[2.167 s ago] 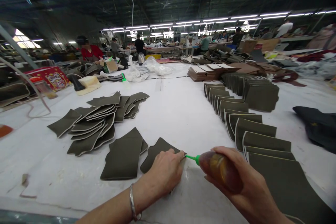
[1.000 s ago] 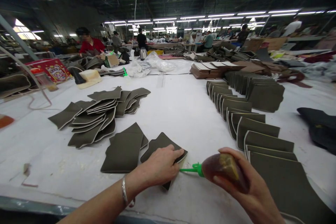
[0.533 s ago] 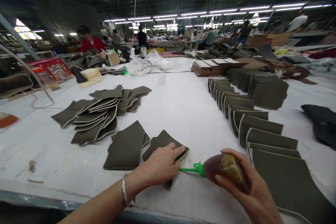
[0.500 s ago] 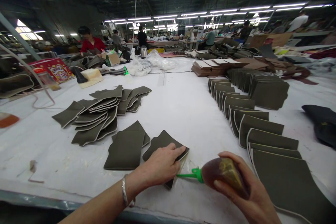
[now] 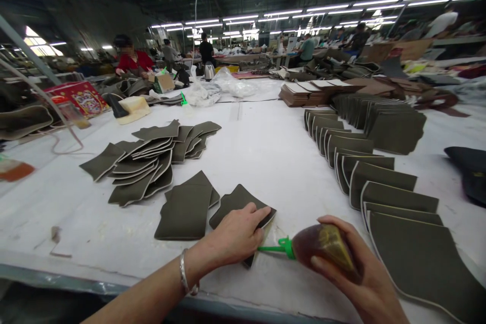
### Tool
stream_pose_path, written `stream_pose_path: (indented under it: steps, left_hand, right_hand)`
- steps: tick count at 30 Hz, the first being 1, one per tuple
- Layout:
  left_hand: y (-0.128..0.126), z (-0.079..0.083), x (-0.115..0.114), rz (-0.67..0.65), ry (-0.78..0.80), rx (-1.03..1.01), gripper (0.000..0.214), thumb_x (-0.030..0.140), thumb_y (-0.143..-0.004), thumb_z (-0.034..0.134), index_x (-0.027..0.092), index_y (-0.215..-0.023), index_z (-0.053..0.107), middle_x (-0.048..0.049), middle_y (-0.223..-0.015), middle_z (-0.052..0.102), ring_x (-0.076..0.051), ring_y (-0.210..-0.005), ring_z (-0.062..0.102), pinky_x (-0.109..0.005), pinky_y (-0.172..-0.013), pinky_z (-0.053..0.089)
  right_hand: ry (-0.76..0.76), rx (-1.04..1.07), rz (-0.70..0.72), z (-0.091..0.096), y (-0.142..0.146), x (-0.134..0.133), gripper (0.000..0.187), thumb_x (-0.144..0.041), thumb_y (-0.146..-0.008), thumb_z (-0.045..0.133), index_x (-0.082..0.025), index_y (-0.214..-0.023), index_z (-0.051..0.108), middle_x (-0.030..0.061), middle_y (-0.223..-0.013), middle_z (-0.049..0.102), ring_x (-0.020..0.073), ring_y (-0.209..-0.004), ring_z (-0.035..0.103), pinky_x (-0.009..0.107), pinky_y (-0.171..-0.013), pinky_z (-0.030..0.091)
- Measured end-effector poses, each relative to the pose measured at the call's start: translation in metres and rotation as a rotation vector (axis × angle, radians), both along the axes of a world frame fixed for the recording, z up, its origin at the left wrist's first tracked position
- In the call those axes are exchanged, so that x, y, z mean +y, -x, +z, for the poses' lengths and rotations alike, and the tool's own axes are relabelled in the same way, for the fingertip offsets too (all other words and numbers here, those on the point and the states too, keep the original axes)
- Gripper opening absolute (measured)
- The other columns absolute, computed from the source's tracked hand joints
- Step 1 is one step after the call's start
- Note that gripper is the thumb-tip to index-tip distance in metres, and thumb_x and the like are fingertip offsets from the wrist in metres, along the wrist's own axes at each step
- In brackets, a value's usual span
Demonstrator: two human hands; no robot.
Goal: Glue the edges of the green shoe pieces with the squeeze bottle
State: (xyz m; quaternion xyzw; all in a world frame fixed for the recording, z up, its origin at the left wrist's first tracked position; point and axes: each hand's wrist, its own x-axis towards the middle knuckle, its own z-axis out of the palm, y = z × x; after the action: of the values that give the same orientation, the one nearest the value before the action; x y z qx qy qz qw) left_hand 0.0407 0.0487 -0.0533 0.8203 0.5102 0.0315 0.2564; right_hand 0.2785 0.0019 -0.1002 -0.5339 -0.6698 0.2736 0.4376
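My left hand (image 5: 237, 235) rests on a dark olive leather-like piece (image 5: 237, 195), its index finger stretched toward the piece's right corner and its thumb near the right edge. The fingers lie apart and press down on it; part of the piece is hidden beneath the hand. My right hand (image 5: 364, 268) is wrapped round a squeeze bottle (image 5: 322, 250) of amber-brown liquid, tipped on its side. Its thin green nozzle (image 5: 271, 249) points left, with the tip by my left thumb at the piece's edge. Just left lie two overlapping olive pieces (image 5: 184, 212).
A loose pile of olive pieces (image 5: 148, 162) lies on the white tabletop (image 5: 258, 147) at left. On the right, a curved row of folded pieces (image 5: 387, 182) leads back to stacked brown pieces (image 5: 304, 95). A sponge-like block (image 5: 132, 110) sits far left. Several people work beyond.
The view has shifted slightly, so the tabletop things sit a little higher and further right. Both hands keep nearly the same pose, with the nozzle tip still by the piece's edge.
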Motion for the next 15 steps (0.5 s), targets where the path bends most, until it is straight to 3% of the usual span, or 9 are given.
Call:
stream_pose_path:
  steps: [4,8,11,15]
  left_hand:
    - [-0.0007,-0.0018,-0.0006,-0.001,-0.016,-0.006,0.054,0.022,-0.088,0.039,0.024,-0.141,0.044,-0.0074,-0.111,0.059,-0.027,-0.097,0.063,-0.039,-0.089,0.049]
    - [-0.0008,-0.0021,-0.0008,0.006,0.0,0.01,0.055,0.021,-0.088,0.039,0.025,-0.142,0.043,-0.0072,-0.114,0.059,-0.026,-0.099,0.063,-0.038,-0.091,0.048]
    - [-0.0007,-0.0011,-0.0011,0.003,0.002,0.017,0.055,0.021,-0.087,0.039,0.025,-0.142,0.043,-0.0067,-0.113,0.059,-0.026,-0.097,0.063,-0.038,-0.089,0.049]
    - [-0.0018,-0.0004,-0.001,0.013,0.003,0.017,0.055,0.022,-0.088,0.039,0.026,-0.142,0.043,-0.0062,-0.113,0.059,-0.025,-0.096,0.063,-0.037,-0.089,0.048]
  right_hand:
    - [0.061,0.073,0.036,0.0002,0.0005,-0.0006,0.044,-0.046,-0.083,0.067,-0.027,-0.12,0.053,0.0005,-0.113,0.062,0.0212,-0.098,0.063,0.021,-0.078,0.052]
    - [-0.007,-0.007,0.02,-0.0044,-0.0044,0.0013,0.045,-0.042,-0.08,0.071,-0.026,-0.119,0.054,0.0023,-0.114,0.062,0.0228,-0.098,0.064,0.023,-0.078,0.053]
    - [0.048,0.095,0.054,-0.0067,-0.0004,-0.0034,0.046,-0.045,-0.081,0.069,-0.027,-0.12,0.053,0.0027,-0.116,0.061,0.0247,-0.104,0.061,0.024,-0.077,0.052]
    - [0.045,0.068,-0.017,-0.0009,-0.0007,0.0001,0.044,-0.046,-0.081,0.068,-0.027,-0.118,0.053,0.0034,-0.118,0.059,0.0262,-0.106,0.058,0.029,-0.084,0.049]
